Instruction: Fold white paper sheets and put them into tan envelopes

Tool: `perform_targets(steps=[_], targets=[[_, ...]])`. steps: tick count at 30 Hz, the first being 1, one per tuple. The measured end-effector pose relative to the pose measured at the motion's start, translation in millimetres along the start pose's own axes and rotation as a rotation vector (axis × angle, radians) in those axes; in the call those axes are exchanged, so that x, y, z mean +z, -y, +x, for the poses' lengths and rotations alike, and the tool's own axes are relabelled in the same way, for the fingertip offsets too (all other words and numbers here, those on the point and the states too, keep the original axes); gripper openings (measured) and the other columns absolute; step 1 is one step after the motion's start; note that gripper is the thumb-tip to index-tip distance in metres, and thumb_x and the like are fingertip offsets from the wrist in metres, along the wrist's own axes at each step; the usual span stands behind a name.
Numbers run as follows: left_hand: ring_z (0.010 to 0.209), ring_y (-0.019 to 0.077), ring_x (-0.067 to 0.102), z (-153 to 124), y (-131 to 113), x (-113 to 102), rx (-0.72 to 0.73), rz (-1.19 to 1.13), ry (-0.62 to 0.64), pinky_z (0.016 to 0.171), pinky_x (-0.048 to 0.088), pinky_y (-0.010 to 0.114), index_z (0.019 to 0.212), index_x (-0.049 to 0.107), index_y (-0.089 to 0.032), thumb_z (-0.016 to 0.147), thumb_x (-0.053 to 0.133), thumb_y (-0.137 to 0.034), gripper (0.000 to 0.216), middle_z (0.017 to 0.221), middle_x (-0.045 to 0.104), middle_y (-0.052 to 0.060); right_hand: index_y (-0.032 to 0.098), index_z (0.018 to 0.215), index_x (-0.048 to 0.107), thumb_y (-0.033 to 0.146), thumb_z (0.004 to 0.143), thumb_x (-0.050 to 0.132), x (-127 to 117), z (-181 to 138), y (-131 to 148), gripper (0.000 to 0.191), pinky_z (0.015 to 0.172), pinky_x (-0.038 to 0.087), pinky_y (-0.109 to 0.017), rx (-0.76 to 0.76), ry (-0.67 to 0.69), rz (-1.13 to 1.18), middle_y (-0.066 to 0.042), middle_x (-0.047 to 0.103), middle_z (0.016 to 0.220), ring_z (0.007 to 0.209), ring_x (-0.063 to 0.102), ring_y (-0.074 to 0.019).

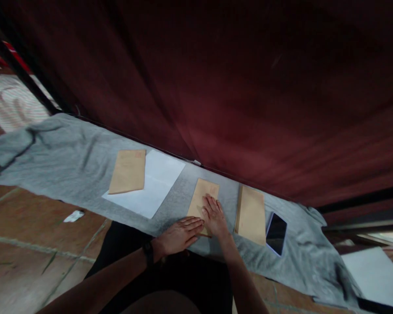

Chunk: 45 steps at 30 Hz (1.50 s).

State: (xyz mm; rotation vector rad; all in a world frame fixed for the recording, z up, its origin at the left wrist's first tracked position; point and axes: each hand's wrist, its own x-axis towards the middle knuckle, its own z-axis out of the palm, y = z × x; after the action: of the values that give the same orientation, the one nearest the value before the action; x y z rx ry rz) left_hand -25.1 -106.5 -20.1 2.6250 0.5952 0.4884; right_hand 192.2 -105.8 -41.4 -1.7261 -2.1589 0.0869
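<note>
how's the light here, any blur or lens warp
Head view: dim overall, the maroon curtain almost lost in shadow; the grey cloth runs slanted and bowed, a wide-lens warp; corners soft, while the left hand and right hand on the middle envelope read fairly sharp; no glare on the phone.

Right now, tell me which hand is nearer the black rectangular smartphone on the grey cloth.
Right. The right hand lies on the middle tan paper envelope, left of the black rectangular smartphone; the left hand rests farther left, at that envelope's near edge.

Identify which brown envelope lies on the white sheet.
The leftmost envelope; the middle envelope and the right envelope rest directly on the grey cloth.
</note>
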Motion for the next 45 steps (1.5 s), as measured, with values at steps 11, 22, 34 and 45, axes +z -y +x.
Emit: perform_targets(steps=[11, 22, 34, 45], targets=[[0.135, 0.0164, 0.057, 3, 2, 3, 0.016, 0.042, -0.038, 0.118, 0.043, 0.036, 0.140, 0.059, -0.028, 0.103, 0.047, -0.027, 0.039, 0.144, 0.062, 0.002, 0.014, 0.156, 0.039, 0.032, 0.105, 0.037, 11, 31, -30, 0.054, 0.122, 0.028, -0.052, 0.098, -0.113, -0.083, -0.015, 0.045, 0.157, 0.149, 0.039, -0.0252], [0.134, 0.0171, 0.057, 2, -1, -1, 0.002, 0.052, -0.043, 0.116, 0.043, 0.035, 0.138, 0.061, -0.025, 0.102, 0.051, -0.028, 0.037, 0.143, 0.063, 0.004, 0.016, 0.160, 0.029, 0.032, 0.105, 0.036, 3, -26, -4, 0.057, 0.121, 0.033, -0.052, 0.039, -0.081, -0.058, -0.014, 0.039, 0.161, 0.149, 0.037, -0.0258], [0.126, 0.0182, 0.062, -7, 6, 8, -0.027, 0.031, -0.132, 0.112, 0.049, 0.037, 0.126, 0.067, -0.023, 0.100, 0.051, -0.020, 0.031, 0.133, 0.069, 0.006, 0.024, 0.148, 0.051, 0.030, 0.105, 0.046, -24, -79, 12, 0.044, 0.117, 0.042, -0.048, -0.062, -0.039, 0.110, -0.009, 0.058, 0.148, 0.138, 0.054, -0.0214], [0.119, 0.0198, 0.065, -9, 9, 16, -0.152, -0.037, -0.250, 0.107, 0.053, 0.039, 0.119, 0.068, -0.021, 0.102, 0.047, -0.019, 0.027, 0.125, 0.072, 0.006, 0.021, 0.118, 0.069, 0.020, 0.103, 0.045, -16, -76, 29, 0.028, 0.107, 0.046, -0.045, 0.119, -0.222, 0.190, -0.009, 0.073, 0.124, 0.117, 0.066, -0.0205]])
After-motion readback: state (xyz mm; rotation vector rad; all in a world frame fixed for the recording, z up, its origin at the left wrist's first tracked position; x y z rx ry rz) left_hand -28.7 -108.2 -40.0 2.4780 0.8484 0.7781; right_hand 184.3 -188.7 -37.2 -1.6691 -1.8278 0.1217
